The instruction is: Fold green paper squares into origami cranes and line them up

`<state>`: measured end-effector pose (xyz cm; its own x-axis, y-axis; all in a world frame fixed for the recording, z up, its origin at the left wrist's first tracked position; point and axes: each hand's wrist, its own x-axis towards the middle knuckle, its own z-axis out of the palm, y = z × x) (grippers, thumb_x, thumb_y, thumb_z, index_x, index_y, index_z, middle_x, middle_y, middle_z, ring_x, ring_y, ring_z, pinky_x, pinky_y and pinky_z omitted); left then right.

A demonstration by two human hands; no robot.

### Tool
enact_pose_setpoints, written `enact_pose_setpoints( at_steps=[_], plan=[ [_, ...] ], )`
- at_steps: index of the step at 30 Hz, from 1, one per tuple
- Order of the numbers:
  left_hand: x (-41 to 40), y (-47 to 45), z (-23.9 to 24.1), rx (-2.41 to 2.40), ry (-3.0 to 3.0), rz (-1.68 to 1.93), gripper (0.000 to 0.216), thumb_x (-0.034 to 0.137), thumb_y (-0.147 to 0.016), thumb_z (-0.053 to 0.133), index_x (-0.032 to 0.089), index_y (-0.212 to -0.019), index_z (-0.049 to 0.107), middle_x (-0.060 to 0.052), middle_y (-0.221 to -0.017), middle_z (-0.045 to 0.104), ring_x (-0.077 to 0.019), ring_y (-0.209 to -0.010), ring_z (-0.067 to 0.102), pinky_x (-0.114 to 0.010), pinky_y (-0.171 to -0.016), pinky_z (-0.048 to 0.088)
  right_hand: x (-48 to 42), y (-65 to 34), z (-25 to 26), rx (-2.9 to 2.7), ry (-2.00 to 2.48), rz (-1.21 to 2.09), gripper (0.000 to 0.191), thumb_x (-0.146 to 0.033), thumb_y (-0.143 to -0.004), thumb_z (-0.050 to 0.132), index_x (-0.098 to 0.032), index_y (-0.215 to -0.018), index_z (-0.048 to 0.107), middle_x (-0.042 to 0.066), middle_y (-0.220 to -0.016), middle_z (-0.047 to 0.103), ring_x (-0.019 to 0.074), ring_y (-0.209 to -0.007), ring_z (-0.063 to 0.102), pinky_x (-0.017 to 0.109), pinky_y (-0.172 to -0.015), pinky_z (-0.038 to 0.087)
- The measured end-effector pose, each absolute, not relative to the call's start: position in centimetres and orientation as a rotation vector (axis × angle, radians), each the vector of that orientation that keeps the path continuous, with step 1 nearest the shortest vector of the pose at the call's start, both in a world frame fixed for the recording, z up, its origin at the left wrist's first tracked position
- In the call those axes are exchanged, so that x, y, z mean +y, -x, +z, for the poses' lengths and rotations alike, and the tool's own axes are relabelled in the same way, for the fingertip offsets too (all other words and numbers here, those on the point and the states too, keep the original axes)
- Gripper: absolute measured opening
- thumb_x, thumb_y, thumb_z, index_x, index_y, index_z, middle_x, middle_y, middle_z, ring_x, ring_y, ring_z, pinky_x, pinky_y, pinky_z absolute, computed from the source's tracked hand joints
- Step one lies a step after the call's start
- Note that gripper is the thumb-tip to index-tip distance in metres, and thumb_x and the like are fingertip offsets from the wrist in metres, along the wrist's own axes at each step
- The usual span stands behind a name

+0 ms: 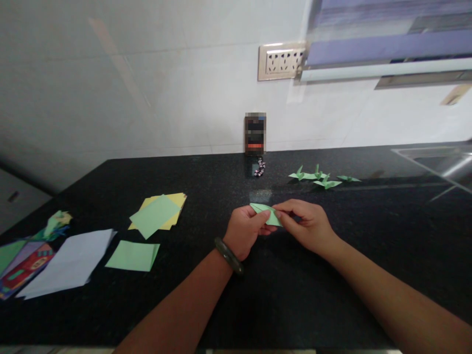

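Observation:
A small piece of folded green paper (261,208) is held between both hands above the dark countertop. My left hand (245,228) is closed on its left part, with the thumb lying across the paper's face. With thumb and index finger, my right hand (308,223) pinches the right corner. Some of the paper is hidden behind the fingers. Beyond the right hand, several green paper cranes (326,183) stand on the counter. To the left lie a folded green sheet (133,255) and a stack of green and yellow squares (158,215).
White sheets (73,263), a colourful packet (27,268) and crumpled paper (58,222) lie on the far left of the black counter (206,305). A phone (255,133) with a beaded strap (260,167) leans against the wall. A sink edge (431,169) is at right.

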<state>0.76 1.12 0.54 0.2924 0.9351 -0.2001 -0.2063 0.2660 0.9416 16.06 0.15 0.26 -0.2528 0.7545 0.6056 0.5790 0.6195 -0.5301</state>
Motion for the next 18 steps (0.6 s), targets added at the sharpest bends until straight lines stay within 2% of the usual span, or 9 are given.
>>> enact_pose_setpoints(
  at_steps=[6,18],
  plan=[
    [1.1,-0.78,0.45,0.931,-0.984,0.956,0.017,0.023,-0.063,0.067,0.009,-0.072,0.065,-0.004,-0.063,0.065,-0.0097,-0.052,0.059,-0.02,-0.05,0.046,0.11,-15.99,0.09,-1.92,1.026,0.196,0.013,-0.014,-0.077,0.053,-0.019,-0.08,0.064,0.003,-0.073,0.064,0.0126,-0.066,0.059,0.025,-0.059,0.048],
    [0.96,-0.99,0.32,0.943,-1.004,0.999,0.011,0.021,-0.065,0.063,0.01,-0.068,0.062,-0.002,-0.061,0.063,-0.0092,-0.053,0.057,-0.02,-0.052,0.046,0.03,-15.95,0.15,-2.011,0.929,0.066,0.013,-0.014,-0.078,0.053,-0.019,-0.083,0.064,0.005,-0.076,0.061,0.0127,-0.069,0.058,0.024,-0.059,0.049]
  ],
)
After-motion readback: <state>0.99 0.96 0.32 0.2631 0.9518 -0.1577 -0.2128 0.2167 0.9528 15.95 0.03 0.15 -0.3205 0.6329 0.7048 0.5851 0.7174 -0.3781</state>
